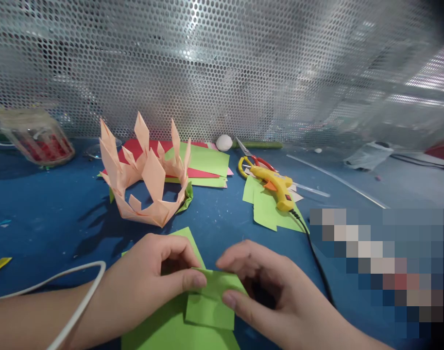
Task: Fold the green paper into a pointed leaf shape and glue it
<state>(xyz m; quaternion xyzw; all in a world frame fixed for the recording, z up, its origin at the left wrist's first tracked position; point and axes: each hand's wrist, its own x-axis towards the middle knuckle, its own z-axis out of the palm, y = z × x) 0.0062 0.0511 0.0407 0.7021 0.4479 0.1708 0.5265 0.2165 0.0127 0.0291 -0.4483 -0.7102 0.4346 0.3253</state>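
Note:
A small folded piece of green paper [211,311] is held in front of me. My left hand [149,272] pinches its upper left corner, thumb in front and fingers behind. My right hand [283,282] has its thumb on the right side of the same piece. Its index finger curls near the top edge, and the other fingers are partly hidden. Beneath lies a larger green sheet [152,328], flat on the table and partly covered by my hands. Beyond my left hand stands a peach folded-paper crown [154,177] with pointed tips and a green piece at its right side.
Right of centre, a yellow glue gun [280,189] lies on green paper scraps [264,211], its black cord running toward me. Behind it are scissors [264,164] and a white ball [224,143]. A jar [43,138] stands back left. A white cable [94,287] crosses my left forearm. Perforated metal [207,63] borders the table.

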